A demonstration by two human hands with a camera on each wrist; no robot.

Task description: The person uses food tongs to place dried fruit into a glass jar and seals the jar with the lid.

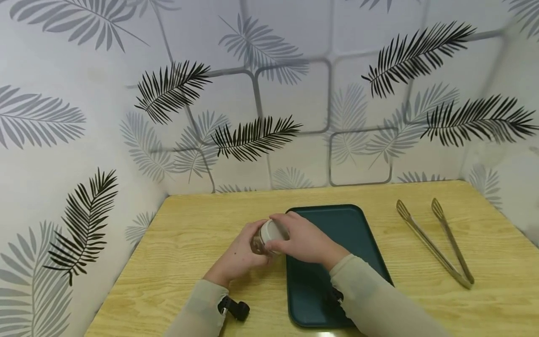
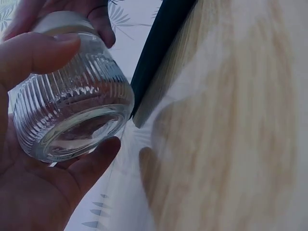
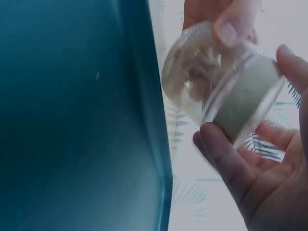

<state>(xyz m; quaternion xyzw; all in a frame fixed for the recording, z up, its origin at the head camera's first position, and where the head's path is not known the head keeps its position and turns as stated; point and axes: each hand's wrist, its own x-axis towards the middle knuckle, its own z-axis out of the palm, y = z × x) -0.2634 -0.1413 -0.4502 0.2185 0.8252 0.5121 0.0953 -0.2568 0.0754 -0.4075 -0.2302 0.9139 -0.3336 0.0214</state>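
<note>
A ribbed clear glass jar (image 2: 77, 101) with a whitish lid (image 1: 273, 231) is held tilted between both hands, above the table by the tray's left edge. My left hand (image 1: 242, 255) grips the glass body, its thumb across the side and fingers under the base in the left wrist view. With thumb and fingertips spread round the rim, my right hand (image 1: 309, 238) holds the lid (image 3: 248, 94), which sits on the jar's mouth. The ribbed glass shows no clear contents.
Under the right forearm lies a dark green rectangular tray (image 1: 332, 220). Metal tongs (image 1: 438, 248) lie spread on the wooden table (image 1: 189, 224) to the right. A leaf-patterned wall (image 1: 294, 103) stands behind the table.
</note>
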